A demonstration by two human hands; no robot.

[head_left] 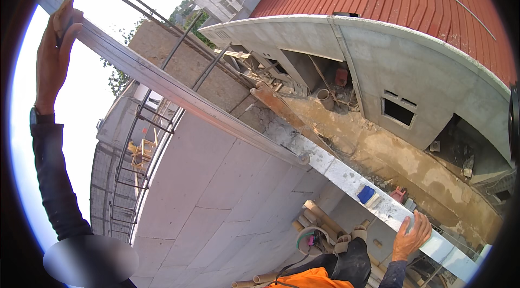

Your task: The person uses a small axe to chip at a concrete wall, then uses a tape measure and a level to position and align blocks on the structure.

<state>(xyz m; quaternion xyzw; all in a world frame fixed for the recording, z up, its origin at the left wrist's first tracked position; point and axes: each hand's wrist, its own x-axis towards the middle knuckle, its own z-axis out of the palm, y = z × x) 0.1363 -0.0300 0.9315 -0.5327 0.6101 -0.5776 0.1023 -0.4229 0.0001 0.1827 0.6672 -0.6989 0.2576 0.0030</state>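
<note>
A long grey-white bar (162,82) slants from the upper left down to the top of a light block wall (206,196). My raised left hand (58,44) is closed on the bar near its upper end, thumb on the near side; part of the grip is hidden. The bar's lower end meets the wall's white top (325,163). My right hand (411,235) lies on that wall top farther right, fingers stretched out and holding nothing. Between the bar's end and my right hand, a small blue-and-white object (367,195) sits on the ledge; its kind is unclear.
Below me, a bucket (310,240) stands beside bamboo poles (325,217) and my feet. Steel rebar (189,33) sticks up behind the bar. Beyond the wall, the ground drops to a muddy passage (390,163) beside a grey building with a red roof (368,1).
</note>
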